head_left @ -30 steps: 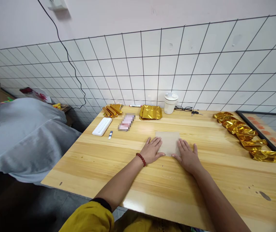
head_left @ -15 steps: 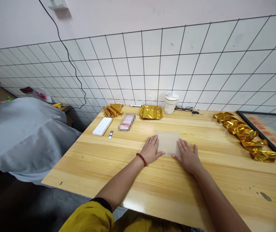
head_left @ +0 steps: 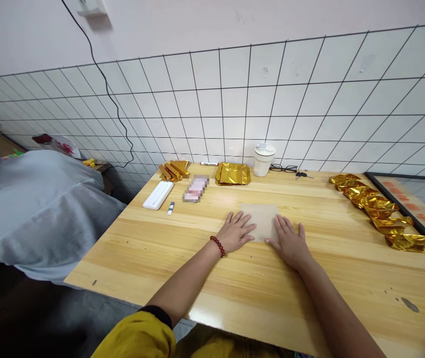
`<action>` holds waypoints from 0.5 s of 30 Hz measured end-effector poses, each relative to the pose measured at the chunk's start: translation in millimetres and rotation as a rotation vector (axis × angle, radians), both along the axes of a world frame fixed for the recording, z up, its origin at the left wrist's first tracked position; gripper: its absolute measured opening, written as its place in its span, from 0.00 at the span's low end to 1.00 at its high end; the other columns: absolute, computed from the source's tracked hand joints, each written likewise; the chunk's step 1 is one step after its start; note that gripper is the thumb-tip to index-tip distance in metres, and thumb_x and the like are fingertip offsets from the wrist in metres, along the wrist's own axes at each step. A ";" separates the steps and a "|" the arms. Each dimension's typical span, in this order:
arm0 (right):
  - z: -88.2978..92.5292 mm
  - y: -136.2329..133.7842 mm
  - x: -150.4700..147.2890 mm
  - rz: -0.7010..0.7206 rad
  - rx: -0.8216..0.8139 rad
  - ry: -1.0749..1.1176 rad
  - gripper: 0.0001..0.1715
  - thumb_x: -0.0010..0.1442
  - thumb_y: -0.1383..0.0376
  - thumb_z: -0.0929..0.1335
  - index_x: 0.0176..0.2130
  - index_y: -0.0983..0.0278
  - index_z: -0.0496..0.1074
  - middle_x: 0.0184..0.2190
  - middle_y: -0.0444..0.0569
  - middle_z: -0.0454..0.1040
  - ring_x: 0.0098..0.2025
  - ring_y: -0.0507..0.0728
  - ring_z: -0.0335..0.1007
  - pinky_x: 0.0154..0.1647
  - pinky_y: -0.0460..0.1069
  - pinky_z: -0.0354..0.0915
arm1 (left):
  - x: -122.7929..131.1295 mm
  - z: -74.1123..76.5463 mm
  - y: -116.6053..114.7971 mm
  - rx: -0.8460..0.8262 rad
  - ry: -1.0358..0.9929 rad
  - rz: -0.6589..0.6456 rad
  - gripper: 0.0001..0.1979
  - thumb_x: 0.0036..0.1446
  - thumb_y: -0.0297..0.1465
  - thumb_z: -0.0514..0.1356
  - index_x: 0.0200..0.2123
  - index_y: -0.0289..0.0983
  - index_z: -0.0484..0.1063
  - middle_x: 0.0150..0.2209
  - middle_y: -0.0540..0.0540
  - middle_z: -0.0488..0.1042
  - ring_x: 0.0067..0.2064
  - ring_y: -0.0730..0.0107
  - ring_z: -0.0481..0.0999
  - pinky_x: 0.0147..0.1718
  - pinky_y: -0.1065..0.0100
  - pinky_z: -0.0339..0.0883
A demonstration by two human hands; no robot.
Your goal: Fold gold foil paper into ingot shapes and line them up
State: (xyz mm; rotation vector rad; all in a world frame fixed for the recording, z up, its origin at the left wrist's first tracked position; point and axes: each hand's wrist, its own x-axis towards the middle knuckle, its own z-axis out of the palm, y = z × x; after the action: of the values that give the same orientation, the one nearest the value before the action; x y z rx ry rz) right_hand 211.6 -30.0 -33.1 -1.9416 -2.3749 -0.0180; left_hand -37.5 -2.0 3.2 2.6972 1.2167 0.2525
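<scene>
A square sheet of tan paper [head_left: 260, 221] lies flat on the wooden table [head_left: 182, 253] in front of me. My left hand [head_left: 234, 231], with a beaded bracelet [head_left: 218, 246] at its wrist, rests at the sheet's left edge. Its fingers are spread, some of them over the paper. On the other side my right hand [head_left: 290, 242] lies flat, fingertips touching the sheet's right edge and the thumb at its near right corner. Neither hand grips anything.
Folded gold foil [head_left: 232, 174], a white lidded cup [head_left: 263, 160], glasses [head_left: 284, 168] and keys [head_left: 302, 175] line the wall side. Gold foil strips [head_left: 174, 170], a white box [head_left: 158, 195] and a small tube [head_left: 171, 208] sit left. Crumpled gold foil [head_left: 380, 211] lies right.
The fingers of my left hand have spread apart and shifted right, onto the paper. My right hand and the sheet stay where they were.
</scene>
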 end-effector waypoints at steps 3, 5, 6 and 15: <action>1.0 -0.3 -0.4 0.000 0.001 0.001 0.43 0.68 0.45 0.51 0.70 0.67 0.51 0.71 0.59 0.48 0.72 0.66 0.42 0.67 0.73 0.34 | 0.4 -0.7 0.0 0.000 0.008 0.008 0.27 0.68 0.49 0.49 0.65 0.46 0.62 0.70 0.46 0.56 0.71 0.50 0.49 0.67 0.39 0.43; 1.2 -0.3 -0.4 0.003 0.003 0.004 0.43 0.68 0.45 0.51 0.70 0.67 0.51 0.71 0.59 0.48 0.72 0.66 0.42 0.67 0.74 0.34 | 0.6 -0.5 -0.1 0.000 0.010 0.013 0.28 0.67 0.49 0.49 0.65 0.46 0.61 0.70 0.45 0.56 0.71 0.51 0.50 0.67 0.40 0.43; 1.2 -0.2 -0.4 0.003 0.002 0.005 0.43 0.68 0.44 0.51 0.70 0.67 0.51 0.71 0.59 0.48 0.72 0.66 0.42 0.67 0.74 0.34 | 0.7 -0.3 -0.1 0.000 0.011 0.014 0.28 0.67 0.49 0.50 0.65 0.45 0.61 0.70 0.45 0.56 0.71 0.51 0.50 0.67 0.40 0.43; 0.5 -0.2 -0.5 -0.004 0.003 0.007 0.43 0.68 0.44 0.51 0.70 0.67 0.52 0.72 0.59 0.48 0.72 0.66 0.43 0.67 0.74 0.34 | 0.8 -0.8 0.0 0.010 0.011 0.014 0.28 0.67 0.48 0.50 0.65 0.44 0.61 0.70 0.45 0.56 0.71 0.50 0.50 0.66 0.39 0.45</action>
State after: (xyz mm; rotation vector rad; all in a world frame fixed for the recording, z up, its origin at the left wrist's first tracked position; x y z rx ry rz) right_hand 211.1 -30.1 -32.5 -1.9417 -2.3656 -0.0148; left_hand -36.7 -2.0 2.4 2.7029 1.2406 0.2467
